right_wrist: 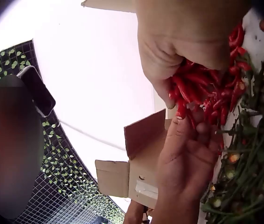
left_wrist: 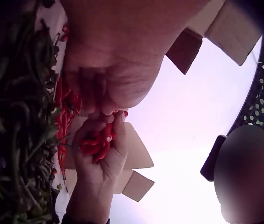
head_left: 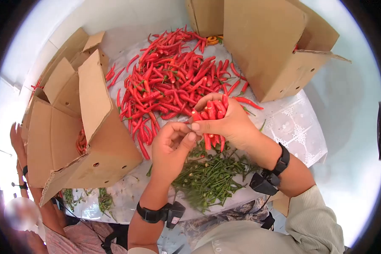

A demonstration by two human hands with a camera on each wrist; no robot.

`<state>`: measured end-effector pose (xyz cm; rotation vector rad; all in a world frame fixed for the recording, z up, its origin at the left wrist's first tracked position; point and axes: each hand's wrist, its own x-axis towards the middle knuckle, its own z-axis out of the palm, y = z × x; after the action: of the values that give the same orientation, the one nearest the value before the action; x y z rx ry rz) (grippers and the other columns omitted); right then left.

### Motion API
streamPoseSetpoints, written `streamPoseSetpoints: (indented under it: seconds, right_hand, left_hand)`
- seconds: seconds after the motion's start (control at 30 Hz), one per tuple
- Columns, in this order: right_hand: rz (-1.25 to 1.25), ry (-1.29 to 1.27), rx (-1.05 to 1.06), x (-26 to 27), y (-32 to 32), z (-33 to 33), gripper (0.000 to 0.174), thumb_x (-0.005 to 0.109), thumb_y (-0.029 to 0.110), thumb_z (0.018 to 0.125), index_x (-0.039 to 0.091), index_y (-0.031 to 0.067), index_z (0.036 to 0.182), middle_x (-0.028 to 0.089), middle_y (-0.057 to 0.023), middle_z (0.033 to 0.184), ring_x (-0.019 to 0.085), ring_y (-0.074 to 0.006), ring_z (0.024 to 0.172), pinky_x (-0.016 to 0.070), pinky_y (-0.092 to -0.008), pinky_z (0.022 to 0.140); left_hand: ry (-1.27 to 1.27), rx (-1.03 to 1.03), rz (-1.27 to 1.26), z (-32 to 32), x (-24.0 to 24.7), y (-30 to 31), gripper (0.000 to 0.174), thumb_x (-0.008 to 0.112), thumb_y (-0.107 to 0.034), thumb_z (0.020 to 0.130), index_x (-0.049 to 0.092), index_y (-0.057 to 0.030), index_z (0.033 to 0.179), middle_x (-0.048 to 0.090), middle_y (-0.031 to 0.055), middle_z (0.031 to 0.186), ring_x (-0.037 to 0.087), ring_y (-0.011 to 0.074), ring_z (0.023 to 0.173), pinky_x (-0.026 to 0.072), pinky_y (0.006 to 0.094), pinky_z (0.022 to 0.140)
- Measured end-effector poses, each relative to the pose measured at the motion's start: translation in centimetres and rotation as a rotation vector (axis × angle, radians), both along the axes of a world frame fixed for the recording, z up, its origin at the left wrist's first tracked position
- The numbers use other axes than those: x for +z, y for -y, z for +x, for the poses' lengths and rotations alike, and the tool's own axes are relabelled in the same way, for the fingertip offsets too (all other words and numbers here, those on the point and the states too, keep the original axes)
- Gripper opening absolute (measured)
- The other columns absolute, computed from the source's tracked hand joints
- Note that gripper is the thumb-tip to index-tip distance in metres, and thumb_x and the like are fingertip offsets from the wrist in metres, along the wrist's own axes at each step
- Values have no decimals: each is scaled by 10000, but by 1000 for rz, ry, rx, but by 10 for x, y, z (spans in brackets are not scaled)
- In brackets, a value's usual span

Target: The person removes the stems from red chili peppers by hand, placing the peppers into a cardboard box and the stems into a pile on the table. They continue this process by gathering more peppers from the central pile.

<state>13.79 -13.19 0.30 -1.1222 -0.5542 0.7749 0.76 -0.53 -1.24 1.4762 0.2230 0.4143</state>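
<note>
My right hand point(head_left: 235, 125) grips a bunch of red chili peppers point(head_left: 213, 111), their pale, stemless ends showing between thumb and fingers. Close against that thumb is my left hand point(head_left: 169, 148), fingers curled, thumb and forefinger together at the end of one chili pepper point(right_wrist: 182, 110). The fingertips partly hide this spot in the head view. Beyond both hands spreads a large heap of red chili peppers point(head_left: 169, 80). Below them lies a pile of green chili stems point(head_left: 211, 180), right under the wrists.
An open cardboard box point(head_left: 110, 144) stands at left with some chili peppers inside. Another tall cardboard box point(head_left: 262, 46) is at the back right. A snowflake-patterned cover point(head_left: 298, 131) lies over the table. Another person's arm point(head_left: 19, 144) shows at the far left.
</note>
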Motion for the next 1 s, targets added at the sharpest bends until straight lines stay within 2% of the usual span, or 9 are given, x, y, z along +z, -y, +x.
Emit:
streamPoseSetpoints:
  seconds: [0.2,0.27,0.33,0.4,0.53,0.67,0.83,0.93,1.0]
  right_hand:
    - [33,268,-161,15,7,-3,368,814,20,711,573,31,989,631,-17,913,589,-74,847,507,-245,766]
    - [133,639,-290,37,19,-13,336,787,-9,735,576,47,990,614,-31,920,595,-79,848,523,-235,712]
    - [301,653,-388,83,42,-33,311,751,-53,754,574,27,996,621,-56,918,624,-109,841,553,-237,613]
    - [413,669,-646,124,70,-42,304,733,-68,767,570,8,1012,657,-109,924,647,-138,720,557,-238,554]
    - [407,1140,-1269,195,105,4,302,756,49,801,604,-10,1056,677,-96,919,633,-108,806,532,-241,668]
    - [298,1045,-1255,233,113,70,390,790,124,773,608,-33,1079,683,-86,938,625,-92,777,504,-216,681]
    - [-683,1161,-696,212,104,125,476,749,291,806,602,9,1159,649,-110,1115,606,-165,1007,504,-316,824]
    - [-641,1540,-947,206,94,108,479,730,313,814,598,53,1194,635,-102,1164,581,-208,1096,482,-338,885]
    - [-320,1521,-1146,199,80,60,310,692,215,843,637,89,1121,664,-60,1083,621,-193,1016,492,-324,846]
  left_hand:
    - [-12,134,31,1,-13,-6,202,607,-180,957,558,-10,1053,618,24,816,603,91,774,483,230,656]
    - [-36,193,42,2,-19,-14,196,609,-187,956,564,-13,1033,614,23,799,595,88,738,469,223,638]
    - [16,214,50,3,-14,-13,187,599,-194,960,568,-23,1029,615,22,775,580,83,698,446,223,623]
    - [44,221,58,-1,-16,-13,184,597,-198,962,570,-28,1026,610,19,758,567,79,670,428,221,607]
    - [117,223,18,1,-17,-11,183,603,-201,959,568,-27,1006,588,7,743,551,75,647,413,215,590]
    - [142,245,36,1,-16,-17,159,601,-188,957,566,-34,981,589,1,756,566,74,664,419,218,596]
    - [85,271,50,1,-15,-16,120,607,-129,942,567,-35,1004,596,7,758,588,74,668,428,216,593]
    - [58,251,64,0,-17,-16,113,611,-106,934,563,-44,1015,597,13,753,599,77,671,434,218,592]
    - [40,231,69,1,-13,-15,115,610,-107,934,561,-44,1017,596,15,752,601,79,672,436,220,592]
